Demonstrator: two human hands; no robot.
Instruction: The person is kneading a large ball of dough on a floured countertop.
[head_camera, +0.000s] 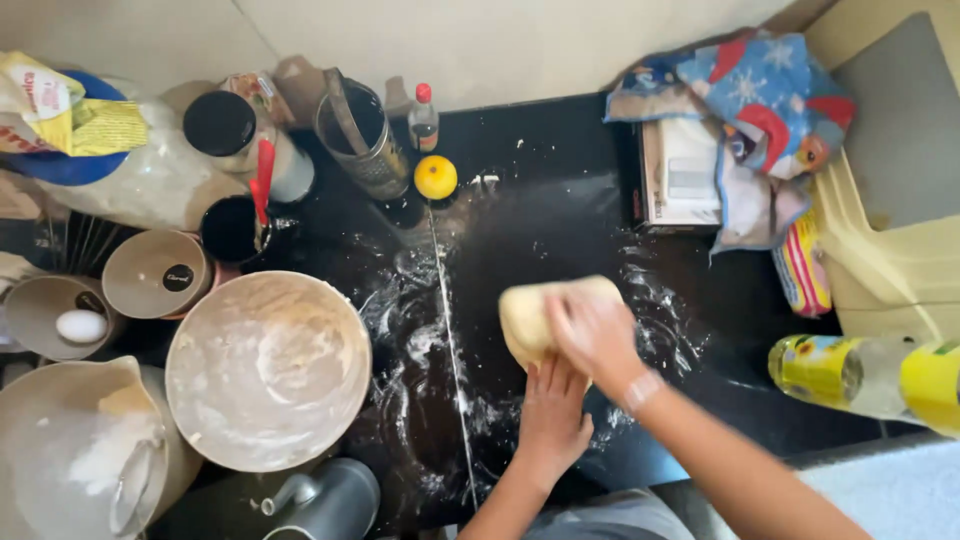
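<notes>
While both hands work at the centre of the head view, the dough lies on the black counter, right of a thin seam. The right hand lies flat over the dough's right side, fingers spread and pressing, not clenched. The left hand sits just below, palm down, fingertips touching the dough's lower edge; whether it grasps is unclear. Flour dusts the counter around them. At left centre stands a floured bowl, with an egg in a cup further left. A lemon rests at upper centre. A bottle lies at the right edge.
</notes>
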